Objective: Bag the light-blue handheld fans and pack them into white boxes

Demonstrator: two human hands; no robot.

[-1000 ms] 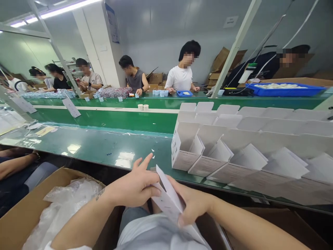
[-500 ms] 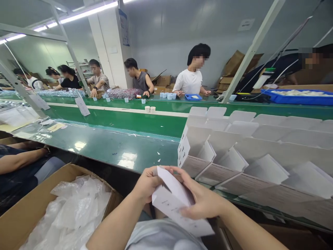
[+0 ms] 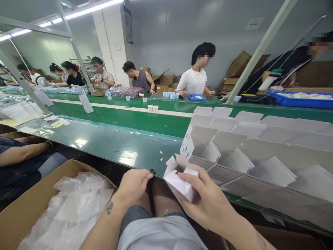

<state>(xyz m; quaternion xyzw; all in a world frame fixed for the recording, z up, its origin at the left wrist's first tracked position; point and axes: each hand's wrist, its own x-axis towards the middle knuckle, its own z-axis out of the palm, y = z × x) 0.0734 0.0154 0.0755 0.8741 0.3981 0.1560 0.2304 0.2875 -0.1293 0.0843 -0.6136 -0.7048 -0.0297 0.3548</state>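
A small white carton with raised end flaps is gripped in my right hand, its fingers wrapped around the carton's side. To the left of it, apart from the carton, my left hand is at the bench edge, thumb and fingers pressed together around something small and dark that I cannot make out. Rows of open white boxes stand just right of my right hand, with folded white inserts inside the front ones.
A cardboard box of clear plastic bags sits at lower left. Beyond the bench runs a green conveyor with two small cups. Several people work across it; another person's arm is at far left.
My left hand has let go of the white carton and moved left. The carton, now folded into a box shape with its flaps up, is in my right hand alone.
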